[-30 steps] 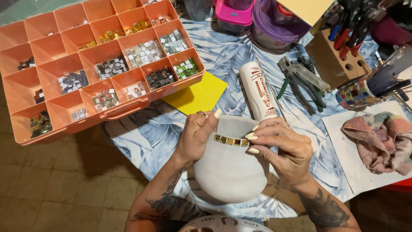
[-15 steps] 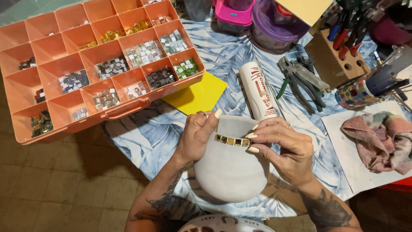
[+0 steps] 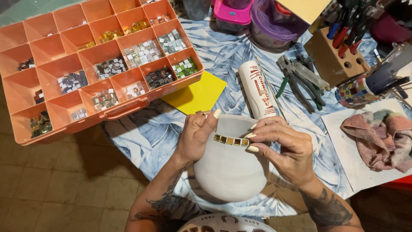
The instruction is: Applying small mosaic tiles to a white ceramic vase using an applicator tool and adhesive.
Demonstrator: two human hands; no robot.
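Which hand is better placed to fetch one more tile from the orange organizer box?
Left, probably: the left hand is nearer the organizer box; the right hand presses the tile row.

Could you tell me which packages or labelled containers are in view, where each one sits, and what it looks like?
Glue tube: lies on the leaf-print cloth just beyond the white pot, white cylinder with red print.
Compartment box: upper left, orange plastic, open, holding small mosaic tiles.
Lidded tub: top centre, round, purple lid.
Pink container: top centre, left of the tub.
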